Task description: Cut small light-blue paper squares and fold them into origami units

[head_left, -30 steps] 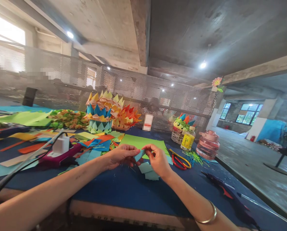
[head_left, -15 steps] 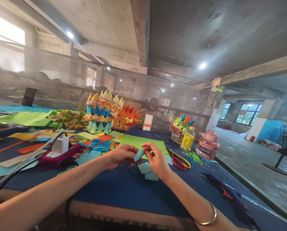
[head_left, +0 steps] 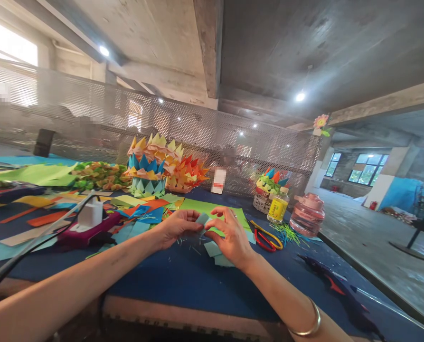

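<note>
A small piece of light blue paper [head_left: 202, 219] is held up over the table's middle. My left hand [head_left: 176, 229] pinches its left side between thumb and fingers. At its right edge, my right hand [head_left: 233, 237] has its thumb and index finger on the paper, the other fingers curled above. Beneath my right hand lie several light blue paper pieces [head_left: 221, 256], partly covered by it. A green sheet [head_left: 238, 216] lies flat just behind both hands. Scissors with red and yellow handles [head_left: 267, 240] rest to the right.
Folded-paper crowns [head_left: 147, 178] stand at the back left, beside coloured paper scraps [head_left: 46, 218] and a purple power strip [head_left: 90, 232]. On the right are a yellow-labelled bottle [head_left: 277, 206], a pink jug [head_left: 307, 216] and a dark glue gun [head_left: 340, 287]. A perforated screen [head_left: 197, 128] backs the table.
The light blue paper has shifted slightly left and up and changed its tilt. The fingers of my right hand have spread a little and moved along its edge.
</note>
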Tool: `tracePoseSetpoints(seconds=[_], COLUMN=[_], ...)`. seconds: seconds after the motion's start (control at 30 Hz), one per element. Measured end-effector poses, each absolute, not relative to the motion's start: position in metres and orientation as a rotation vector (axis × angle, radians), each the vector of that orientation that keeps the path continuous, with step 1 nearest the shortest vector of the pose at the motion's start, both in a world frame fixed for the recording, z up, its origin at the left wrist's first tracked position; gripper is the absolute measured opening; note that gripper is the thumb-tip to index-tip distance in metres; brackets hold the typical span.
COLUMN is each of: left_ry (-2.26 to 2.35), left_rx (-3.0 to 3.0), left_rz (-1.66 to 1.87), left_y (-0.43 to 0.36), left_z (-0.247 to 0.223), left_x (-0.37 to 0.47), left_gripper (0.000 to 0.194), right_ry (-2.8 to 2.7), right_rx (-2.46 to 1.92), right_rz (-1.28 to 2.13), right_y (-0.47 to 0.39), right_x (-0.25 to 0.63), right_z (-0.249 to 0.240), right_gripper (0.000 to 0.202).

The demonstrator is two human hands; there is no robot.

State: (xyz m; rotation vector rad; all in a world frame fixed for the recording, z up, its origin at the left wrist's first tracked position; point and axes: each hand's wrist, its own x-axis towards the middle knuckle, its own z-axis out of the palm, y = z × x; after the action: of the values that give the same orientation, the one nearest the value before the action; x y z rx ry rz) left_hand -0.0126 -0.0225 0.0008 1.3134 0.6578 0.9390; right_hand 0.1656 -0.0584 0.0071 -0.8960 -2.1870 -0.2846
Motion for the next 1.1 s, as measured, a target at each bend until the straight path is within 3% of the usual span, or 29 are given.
tracePoseSetpoints(seconds=[0.6,1.1], left_ry=[0.61,0.62], left_rx=[1.422,1.51], left_rz=[0.928,1.024], left_y=[-0.021,-0.024], left_z=[-0.005,-0.006], left_x=[-0.01,-0.004], left_gripper=[0.038,0.034], right_ry=[-1.99,-1.971], right_rx=[-1.088,-1.085], right_rz=[-0.002,0.007], right_y=[-0.055,-0.056], right_x=[0.16,0.158], right_z=[-0.002,-0.004], right_gripper=[0.007,0.01])
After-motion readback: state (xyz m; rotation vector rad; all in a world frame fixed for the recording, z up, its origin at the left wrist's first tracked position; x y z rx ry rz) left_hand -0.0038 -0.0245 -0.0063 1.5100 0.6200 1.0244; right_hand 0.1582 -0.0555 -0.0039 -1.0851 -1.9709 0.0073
